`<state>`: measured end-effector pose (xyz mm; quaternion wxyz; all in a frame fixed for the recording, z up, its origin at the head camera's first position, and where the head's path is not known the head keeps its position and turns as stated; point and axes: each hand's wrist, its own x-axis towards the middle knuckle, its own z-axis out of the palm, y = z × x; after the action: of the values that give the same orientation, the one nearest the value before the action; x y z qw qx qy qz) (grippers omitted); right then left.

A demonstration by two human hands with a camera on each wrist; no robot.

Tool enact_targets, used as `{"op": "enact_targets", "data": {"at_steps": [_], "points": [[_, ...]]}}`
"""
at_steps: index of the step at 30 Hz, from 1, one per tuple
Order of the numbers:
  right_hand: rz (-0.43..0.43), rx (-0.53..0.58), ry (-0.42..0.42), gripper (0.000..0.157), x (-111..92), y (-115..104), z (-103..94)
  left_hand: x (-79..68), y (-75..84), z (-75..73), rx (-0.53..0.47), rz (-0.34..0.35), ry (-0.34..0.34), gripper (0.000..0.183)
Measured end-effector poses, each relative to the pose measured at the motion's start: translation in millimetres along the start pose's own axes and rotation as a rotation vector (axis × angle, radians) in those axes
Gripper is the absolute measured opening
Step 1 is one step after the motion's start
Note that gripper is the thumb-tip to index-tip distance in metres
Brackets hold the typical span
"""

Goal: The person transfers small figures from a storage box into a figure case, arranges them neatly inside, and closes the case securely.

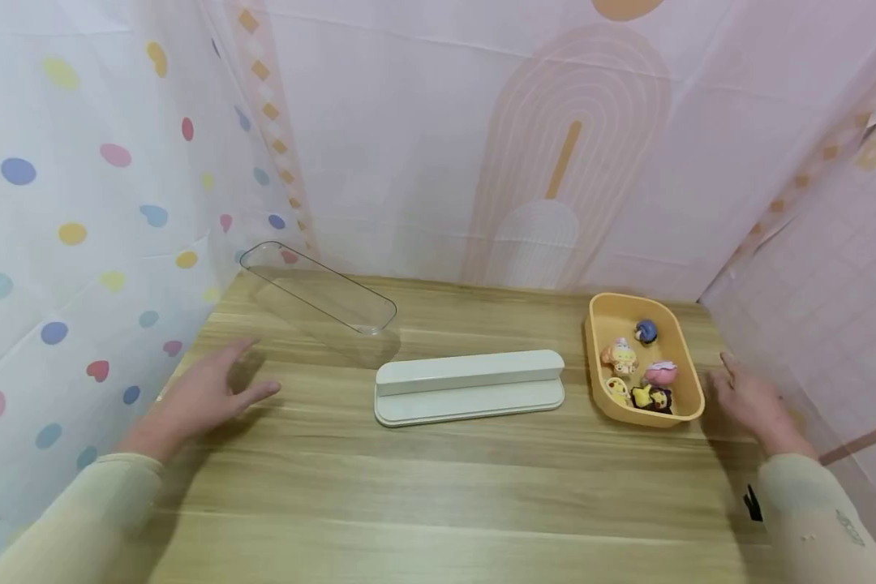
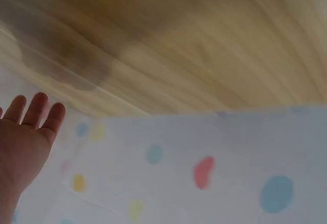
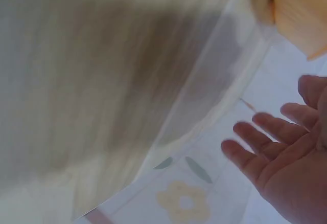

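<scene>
My left hand (image 1: 208, 393) hovers over the left side of the table, fingers extended and nothing in them. Ahead of it lies a clear, long rounded cover (image 1: 321, 292), near the back left. In the left wrist view the left hand (image 2: 25, 137) shows straight, spread fingers. On the right, my right hand (image 1: 752, 397) is beside an orange tray (image 1: 689, 373), its fingers loosely bent and holding nothing. Several small figurines (image 1: 620, 357) lie in that tray. The right wrist view shows the right hand (image 3: 286, 152) with relaxed fingers below the tray's corner (image 3: 301, 14).
A white long base (image 1: 470, 401) with a raised ridge along its back lies mid-table. Wood-grain table (image 1: 453, 495) spreads beneath everything. Patterned cloth (image 1: 394, 146) hangs behind and at both sides. A small black object (image 1: 753, 503) is by the right sleeve.
</scene>
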<state>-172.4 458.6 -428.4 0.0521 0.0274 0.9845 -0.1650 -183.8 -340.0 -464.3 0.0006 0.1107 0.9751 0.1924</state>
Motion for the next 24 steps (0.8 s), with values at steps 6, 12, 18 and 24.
{"op": "enact_targets", "data": {"at_steps": [6, 12, 18, 24], "points": [[0.045, 0.125, 0.076, 0.069, 8, -17, -5.4, 5.0, 54.8, 26.2, -0.080, 0.135, 0.030, 0.085], [0.023, 0.100, 0.122, 0.074, 21, -56, -5.8, 14.2, 111.4, 59.6, -0.118, 0.249, -0.002, 0.097], [-0.124, 0.032, -0.024, 0.073, 44, -96, -0.7, 21.2, 147.4, 77.1, -0.098, 0.265, -0.005, 0.117], [-0.161, -0.033, -0.219, 0.079, 64, -115, 3.4, 26.2, 156.4, 83.5, -0.077, 0.253, 0.006, 0.113]]}}
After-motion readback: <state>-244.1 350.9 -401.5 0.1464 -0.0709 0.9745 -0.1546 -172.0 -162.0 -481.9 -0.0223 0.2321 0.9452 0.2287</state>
